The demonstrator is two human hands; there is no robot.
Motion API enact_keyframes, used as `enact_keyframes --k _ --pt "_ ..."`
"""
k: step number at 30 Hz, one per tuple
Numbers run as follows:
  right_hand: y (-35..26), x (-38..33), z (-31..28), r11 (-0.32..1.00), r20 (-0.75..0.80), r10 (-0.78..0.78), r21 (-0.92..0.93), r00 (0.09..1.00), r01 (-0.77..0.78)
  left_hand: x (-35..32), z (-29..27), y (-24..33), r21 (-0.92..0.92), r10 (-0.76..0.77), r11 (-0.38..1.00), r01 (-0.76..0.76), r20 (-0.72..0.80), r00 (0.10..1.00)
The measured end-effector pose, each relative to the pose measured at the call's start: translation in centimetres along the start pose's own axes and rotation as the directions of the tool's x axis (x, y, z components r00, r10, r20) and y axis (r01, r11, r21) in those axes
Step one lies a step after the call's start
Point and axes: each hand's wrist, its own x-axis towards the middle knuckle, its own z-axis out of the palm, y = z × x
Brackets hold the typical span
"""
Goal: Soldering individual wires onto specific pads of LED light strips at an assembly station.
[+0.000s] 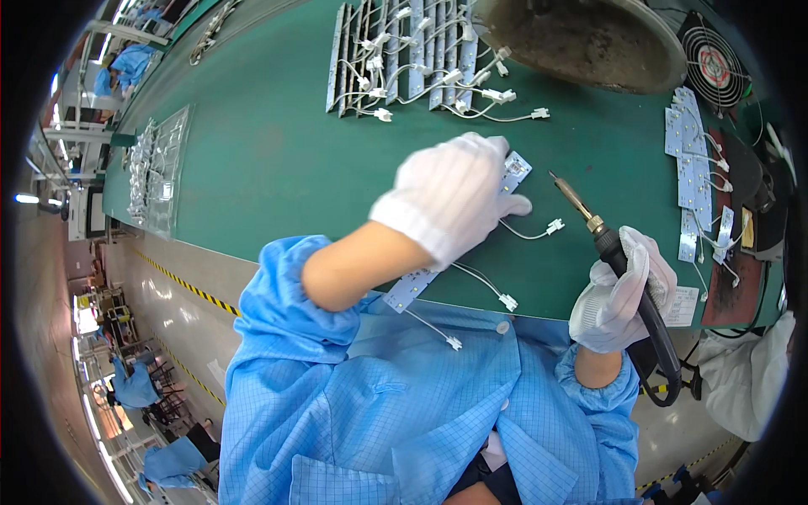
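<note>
My right hand (624, 290), in a white knit glove, is wrapped round the dark handle of a soldering iron (617, 250). The iron's metal tip points up and left, apart from the board. My left hand (454, 192), also gloved, is closed over a white LED circuit board (515, 173), with the thumb at its right side; the fingers are partly hidden. Another stretch of LED board (409, 289) shows below my left wrist, near the table edge; whether both are one strip is hidden. White wires with plug connectors (507, 302) trail out to the right.
On the green table (261, 151), several LED strips with white leads (412, 63) lie at the back. A round metal dish (581, 42) and a fan (714, 63) stand back right. More wired LED boards (694, 172) lie at right, and a clear plastic tray (168, 172) at far left.
</note>
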Motion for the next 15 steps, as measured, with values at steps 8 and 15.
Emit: enact_keyframes --k 8,15 --pt "-0.8 1.1 -0.9 0.995 0.17 -0.094 0.033 0.981 0.09 0.0 0.3 -0.8 -0.517 0.136 0.853 -0.07 0.092 0.986" --pt "-0.8 1.3 -1.2 0.988 0.31 -0.155 0.033 0.938 0.152 0.1 1.4 -0.8 -0.656 0.065 0.755 0.006 0.084 0.994"
